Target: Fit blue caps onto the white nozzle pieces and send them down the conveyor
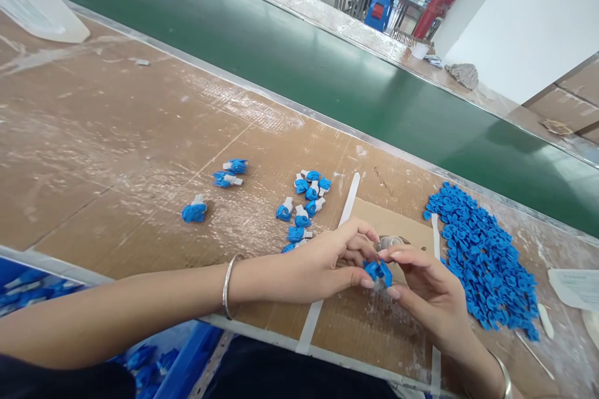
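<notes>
– Pinched where, that blue piece point(377, 272)?
– Low in the frame, right of centre, clamped between the fingertips of the left hand point(327, 265) and of the right hand point(431, 287); gripped from both sides, probably to steady something so small.
– And the loose blue parts point(486, 255)?
– Heaped at the right of the frame, just beside the right hand, perhaps for easy reach.
– And the blue parts with grey tabs point(311, 194)?
– Scattered around mid-frame and farther left, past a white strip point(349, 201), seemingly to avoid mixing with the loose ones.
</notes>
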A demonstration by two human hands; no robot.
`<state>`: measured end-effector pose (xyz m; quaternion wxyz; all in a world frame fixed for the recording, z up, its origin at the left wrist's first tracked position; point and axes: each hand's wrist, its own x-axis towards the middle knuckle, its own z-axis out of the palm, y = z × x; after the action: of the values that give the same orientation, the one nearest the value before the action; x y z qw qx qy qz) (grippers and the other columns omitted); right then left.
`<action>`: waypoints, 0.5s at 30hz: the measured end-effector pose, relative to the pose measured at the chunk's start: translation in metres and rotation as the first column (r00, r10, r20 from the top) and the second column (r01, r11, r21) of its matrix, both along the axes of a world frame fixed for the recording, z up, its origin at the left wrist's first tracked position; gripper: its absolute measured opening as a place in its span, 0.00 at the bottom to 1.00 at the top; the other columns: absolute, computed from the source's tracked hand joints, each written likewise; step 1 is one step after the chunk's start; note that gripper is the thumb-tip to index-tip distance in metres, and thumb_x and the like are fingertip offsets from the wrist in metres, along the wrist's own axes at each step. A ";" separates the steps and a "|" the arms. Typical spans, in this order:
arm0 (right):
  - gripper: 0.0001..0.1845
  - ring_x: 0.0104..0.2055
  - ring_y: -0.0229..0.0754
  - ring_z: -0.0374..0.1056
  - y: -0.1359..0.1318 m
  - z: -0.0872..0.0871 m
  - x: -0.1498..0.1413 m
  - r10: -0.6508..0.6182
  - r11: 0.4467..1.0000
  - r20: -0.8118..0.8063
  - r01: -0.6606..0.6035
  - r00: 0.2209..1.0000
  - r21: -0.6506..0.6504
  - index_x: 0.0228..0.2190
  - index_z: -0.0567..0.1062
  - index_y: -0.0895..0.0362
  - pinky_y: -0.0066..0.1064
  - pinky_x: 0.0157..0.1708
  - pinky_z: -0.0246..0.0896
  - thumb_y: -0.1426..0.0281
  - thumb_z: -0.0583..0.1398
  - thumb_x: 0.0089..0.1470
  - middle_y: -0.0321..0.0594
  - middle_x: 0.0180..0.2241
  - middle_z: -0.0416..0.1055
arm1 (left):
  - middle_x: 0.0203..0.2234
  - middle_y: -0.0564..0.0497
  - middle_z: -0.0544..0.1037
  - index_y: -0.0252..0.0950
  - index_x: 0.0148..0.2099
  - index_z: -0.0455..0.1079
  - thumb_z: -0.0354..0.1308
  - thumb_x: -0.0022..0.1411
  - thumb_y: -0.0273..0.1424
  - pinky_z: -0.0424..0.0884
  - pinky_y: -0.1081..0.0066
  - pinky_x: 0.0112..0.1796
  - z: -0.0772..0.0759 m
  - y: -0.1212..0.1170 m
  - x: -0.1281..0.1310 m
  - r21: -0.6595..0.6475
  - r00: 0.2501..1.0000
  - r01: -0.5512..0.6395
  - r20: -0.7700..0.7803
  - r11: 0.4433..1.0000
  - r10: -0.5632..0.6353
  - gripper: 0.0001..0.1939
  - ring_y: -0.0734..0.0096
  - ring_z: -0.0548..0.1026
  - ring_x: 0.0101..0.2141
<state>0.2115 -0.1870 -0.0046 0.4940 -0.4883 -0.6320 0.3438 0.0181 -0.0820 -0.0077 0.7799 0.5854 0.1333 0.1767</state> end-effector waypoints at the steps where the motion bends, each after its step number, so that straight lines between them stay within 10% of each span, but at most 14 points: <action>1: 0.16 0.48 0.44 0.75 0.001 0.001 0.000 0.011 1.000 0.028 -0.011 1.000 0.005 0.47 0.76 0.47 0.37 0.46 0.76 0.72 0.65 0.57 0.41 0.45 0.78 | 0.38 0.52 0.75 0.39 0.48 0.58 0.58 0.61 0.23 0.69 0.66 0.43 0.000 0.000 0.000 -0.004 1.000 0.006 -0.002 1.000 -0.006 0.16 0.71 0.74 0.38; 15: 0.27 0.57 0.49 0.69 -0.023 -0.008 -0.017 -0.035 0.915 0.484 -0.167 0.874 0.368 0.61 0.65 0.58 0.44 0.50 0.73 0.73 0.56 0.61 0.50 0.52 0.75 | 0.32 0.56 0.73 0.39 0.40 0.56 0.57 0.63 0.22 0.66 0.72 0.37 -0.001 -0.012 -0.005 -0.161 0.995 0.087 0.052 0.983 -0.080 0.12 0.75 0.74 0.36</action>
<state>0.1947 -0.2099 -0.0131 0.3981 -0.4250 -0.8076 0.0929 0.0131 -0.0943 -0.0083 0.8347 0.5207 0.1050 0.1456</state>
